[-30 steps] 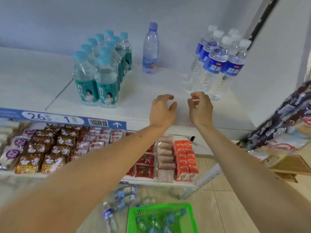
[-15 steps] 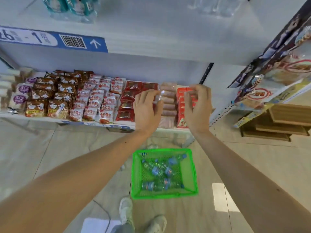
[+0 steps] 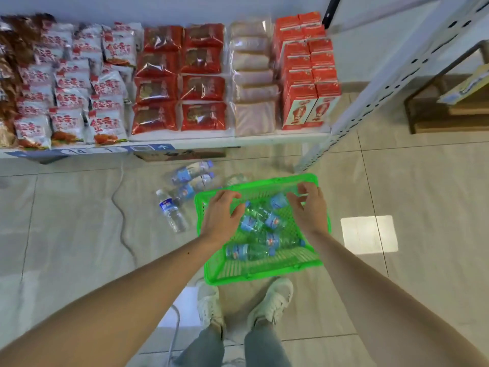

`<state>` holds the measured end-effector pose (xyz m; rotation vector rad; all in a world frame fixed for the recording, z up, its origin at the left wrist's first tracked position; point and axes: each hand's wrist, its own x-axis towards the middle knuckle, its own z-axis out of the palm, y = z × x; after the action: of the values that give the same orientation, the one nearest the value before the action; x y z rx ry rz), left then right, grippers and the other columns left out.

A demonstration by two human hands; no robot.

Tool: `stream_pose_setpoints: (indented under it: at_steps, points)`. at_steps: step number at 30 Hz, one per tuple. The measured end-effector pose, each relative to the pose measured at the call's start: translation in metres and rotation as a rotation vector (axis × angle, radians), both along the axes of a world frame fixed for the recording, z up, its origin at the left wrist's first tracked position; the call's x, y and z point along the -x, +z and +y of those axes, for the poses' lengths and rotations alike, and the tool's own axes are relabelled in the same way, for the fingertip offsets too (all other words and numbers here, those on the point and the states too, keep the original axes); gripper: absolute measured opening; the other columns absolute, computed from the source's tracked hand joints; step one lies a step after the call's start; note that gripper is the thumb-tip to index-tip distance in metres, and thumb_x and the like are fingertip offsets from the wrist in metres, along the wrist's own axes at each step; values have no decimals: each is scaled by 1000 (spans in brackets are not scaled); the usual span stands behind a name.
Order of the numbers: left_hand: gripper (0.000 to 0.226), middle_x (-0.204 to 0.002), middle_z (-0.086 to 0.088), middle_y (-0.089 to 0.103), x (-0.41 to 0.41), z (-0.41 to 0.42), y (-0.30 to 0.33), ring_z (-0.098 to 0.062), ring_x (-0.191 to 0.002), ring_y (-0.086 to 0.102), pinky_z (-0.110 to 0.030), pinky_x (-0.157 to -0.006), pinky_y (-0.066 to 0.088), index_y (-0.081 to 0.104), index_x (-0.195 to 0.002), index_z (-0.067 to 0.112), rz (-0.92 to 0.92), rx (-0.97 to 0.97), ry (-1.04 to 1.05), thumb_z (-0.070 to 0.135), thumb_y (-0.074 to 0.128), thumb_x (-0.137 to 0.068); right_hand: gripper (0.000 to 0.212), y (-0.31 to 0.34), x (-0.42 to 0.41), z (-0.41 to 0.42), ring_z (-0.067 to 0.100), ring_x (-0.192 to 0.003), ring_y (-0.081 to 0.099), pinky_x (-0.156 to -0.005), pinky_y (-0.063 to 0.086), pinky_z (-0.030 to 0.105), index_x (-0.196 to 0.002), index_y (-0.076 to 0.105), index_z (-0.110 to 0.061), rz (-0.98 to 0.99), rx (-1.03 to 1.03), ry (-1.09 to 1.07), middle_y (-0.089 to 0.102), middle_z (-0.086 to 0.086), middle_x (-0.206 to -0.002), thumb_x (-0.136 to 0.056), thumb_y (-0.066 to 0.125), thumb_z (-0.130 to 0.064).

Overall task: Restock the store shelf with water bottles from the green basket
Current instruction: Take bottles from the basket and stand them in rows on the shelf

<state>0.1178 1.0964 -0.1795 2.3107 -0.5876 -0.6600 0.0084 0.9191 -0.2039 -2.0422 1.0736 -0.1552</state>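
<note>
Open-topped green basket (image 3: 266,275), loose bottles (image 3: 172,211) crowding its left side.

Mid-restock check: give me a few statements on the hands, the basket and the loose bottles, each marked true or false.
1. The green basket stands on the floor and has bottles lying in it. True.
2. The left hand already grips a bottle. False: it hangs over the basket with fingers loosely curled and holds nothing.
3. The right hand rests on the snack shelf. False: it is over the basket's far right part.
4. Several loose bottles lie on the floor to the left of the basket. True.
5. The basket is empty. False: several bottles lie inside.
</note>
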Motion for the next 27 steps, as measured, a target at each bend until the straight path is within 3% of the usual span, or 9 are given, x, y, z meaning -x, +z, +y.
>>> stream_pose_setpoints:
  at_steps: [3,8,13,16,20,27]
  points:
    - [26,-116,-10,58,5,-15,-74,-24,-105,57,-26,-87,40,60,-113,9,90,-64,28,19,60,-90,32,-81,11,-14,33,-96,61,-83,44,38,-112,56,-3,140,-108,-140,62,15,-108,-88,67,-21]
    - [28,-117,-14,63,21,-39,-197,-28,-102,61,-28,-86,43,61,-114,6,185,-128,43,17,61,-88,42,-195,20,-31,31,-106,61,-83,38,31,-119,56,-5,286,-190,-233,67,13,-111,-87,69,-29]
    - [28,-117,-15,63,37,-40,-285,-27,-103,61,-29,-87,45,61,-114,3,290,-169,58,17,60,-90,71,-283,-2,-48,31,-119,55,-93,43,33,-133,44,-1,386,-344,-263,58,15,-130,-84,67,-48]
    - [27,-117,-14,63,34,-37,-315,-28,-103,62,-29,-87,46,61,-113,4,298,-180,20,17,60,-90,73,-318,-20,-59,29,-106,60,-83,45,31,-129,48,-2,326,-457,-448,60,14,-125,-79,71,-51]
    - [27,-119,-10,62,18,-38,-334,-25,-104,60,-24,-85,43,61,-114,6,307,-194,26,19,58,-91,88,-344,-30,-66,29,-124,52,-107,40,34,-141,36,-7,234,-491,-577,53,9,-136,-74,77,-48]
    - [29,-123,-5,61,-2,-44,-325,-19,-103,59,-22,-86,40,60,-117,11,323,-200,20,24,58,-91,96,-330,-35,-66,29,-135,42,-113,30,37,-148,28,-17,170,-453,-630,44,7,-147,-71,82,-38]
